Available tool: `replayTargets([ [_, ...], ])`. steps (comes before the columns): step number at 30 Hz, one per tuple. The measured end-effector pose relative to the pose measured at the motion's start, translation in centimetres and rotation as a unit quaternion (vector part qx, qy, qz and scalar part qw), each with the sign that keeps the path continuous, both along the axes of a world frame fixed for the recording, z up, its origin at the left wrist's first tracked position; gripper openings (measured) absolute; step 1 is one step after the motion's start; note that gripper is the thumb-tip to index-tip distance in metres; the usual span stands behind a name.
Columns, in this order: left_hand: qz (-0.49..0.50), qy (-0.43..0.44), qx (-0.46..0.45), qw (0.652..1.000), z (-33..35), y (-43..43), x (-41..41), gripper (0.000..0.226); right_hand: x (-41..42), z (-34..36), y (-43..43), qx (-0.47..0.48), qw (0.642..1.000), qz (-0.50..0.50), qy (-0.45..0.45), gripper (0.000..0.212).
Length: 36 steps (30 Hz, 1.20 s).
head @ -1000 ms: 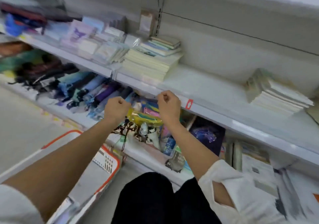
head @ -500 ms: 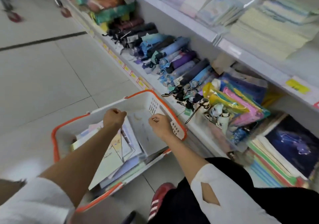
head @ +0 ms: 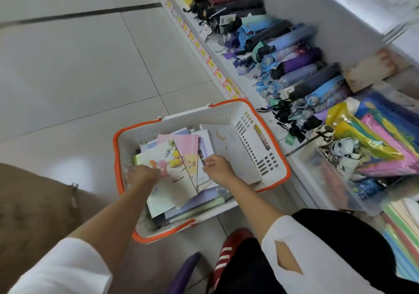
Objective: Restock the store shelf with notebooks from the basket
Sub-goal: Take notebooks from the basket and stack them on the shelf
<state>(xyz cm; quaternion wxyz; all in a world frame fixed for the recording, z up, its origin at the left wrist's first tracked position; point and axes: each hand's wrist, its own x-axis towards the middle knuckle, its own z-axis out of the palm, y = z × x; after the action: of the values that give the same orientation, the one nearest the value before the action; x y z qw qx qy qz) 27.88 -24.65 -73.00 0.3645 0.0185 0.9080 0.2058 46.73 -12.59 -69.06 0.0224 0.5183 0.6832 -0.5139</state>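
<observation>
2 hands, apart, work in our basket (head: 226, 115) on the floor (head: 68, 67). Our left hand (head: 142, 176) touches the fanned notebooks (head: 174, 182), its grip too blurred to tell; our right hand (head: 218, 169) pinches their edge. Loosely stacked, they could slip apart when lifted.

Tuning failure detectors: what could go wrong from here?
Notebooks lie fanned and overlapping in the basket: a grip on one edge may drag neighbours or drop some. Left hand is blurred, its hold unclear; it may slip. Straps of the umbrellas hang beside the basket and could snag a lifted stack.
</observation>
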Motion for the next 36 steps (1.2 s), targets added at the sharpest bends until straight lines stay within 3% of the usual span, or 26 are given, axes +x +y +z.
replayTargets([
  [3, -0.035, 0.013, -0.029, 0.999, 0.0, 0.3, -0.3, 0.091, -1.3, -0.7, -0.9, -0.026, 0.999, 0.014, -0.018, 0.044],
  [6, -0.076, 0.04, -0.02, 0.996, 1.2, 0.8, 0.0, 0.067, -2.0, -1.3, -1.2, -0.033, 0.998, 0.015, -0.044, 0.054],
  [7, -0.069, 0.032, -0.016, 0.997, 1.0, 1.0, 0.0, 0.07, -2.3, -1.5, -1.2, -0.03, 0.998, 0.011, -0.05, 0.056],
  [9, -0.037, 0.003, -0.043, 0.998, 0.8, 1.1, 0.2, 0.099, -2.7, -1.7, -1.4, -0.03, 0.998, -0.002, -0.051, 0.058],
  [11, -0.019, 0.013, -0.06, 0.998, 0.8, 1.1, 0.2, 0.112, -3.1, -1.8, -1.6, -0.038, 0.998, -0.016, -0.043, 0.042],
  [14, 0.001, 0.027, -0.003, 1.0, 0.0, 1.3, 0.1, 0.1, -3.6, -1.6, -2.0, -0.037, 0.998, -0.036, -0.032, 0.018],
  [17, -0.022, 0.004, 0.004, 1.0, -1.8, 1.9, 0.3, 0.091, -4.3, -2.1, -2.4, -0.043, 0.996, -0.075, -0.022, 0.039],
  [19, -0.026, -0.011, -0.007, 1.0, -0.9, 2.0, 0.8, 0.092, -4.6, -2.4, -2.8, -0.042, 0.996, -0.077, -0.017, 0.041],
  [23, 0.013, -0.039, 0.01, 0.999, -0.7, 2.2, 0.8, 0.101, -5.2, -2.5, -3.5, -0.038, 0.997, -0.063, -0.004, 0.047],
  [26, 0.017, -0.061, 0.024, 0.998, -4.3, 2.1, -0.2, 0.112, -5.8, -2.9, -4.6, -0.013, 1.0, -0.025, 0.011, 0.063],
  [28, 0.039, -0.07, 0.064, 0.995, -4.6, 1.9, -0.5, 0.1, -5.7, -2.8, -5.3, -0.011, 1.0, 0.0, 0.003, 0.065],
  [32, 0.067, -0.104, 0.186, 0.975, 0.0, 1.4, 0.2, 0.04, -4.8, -1.5, -4.4, 0.003, 1.0, 0.023, -0.009, 0.052],
  [36, 0.038, -0.058, 0.149, 0.986, 3.0, 2.5, 0.1, 0.041, -3.4, 1.4, -0.8, 0.0, 0.999, 0.009, 0.045, 0.032],
])
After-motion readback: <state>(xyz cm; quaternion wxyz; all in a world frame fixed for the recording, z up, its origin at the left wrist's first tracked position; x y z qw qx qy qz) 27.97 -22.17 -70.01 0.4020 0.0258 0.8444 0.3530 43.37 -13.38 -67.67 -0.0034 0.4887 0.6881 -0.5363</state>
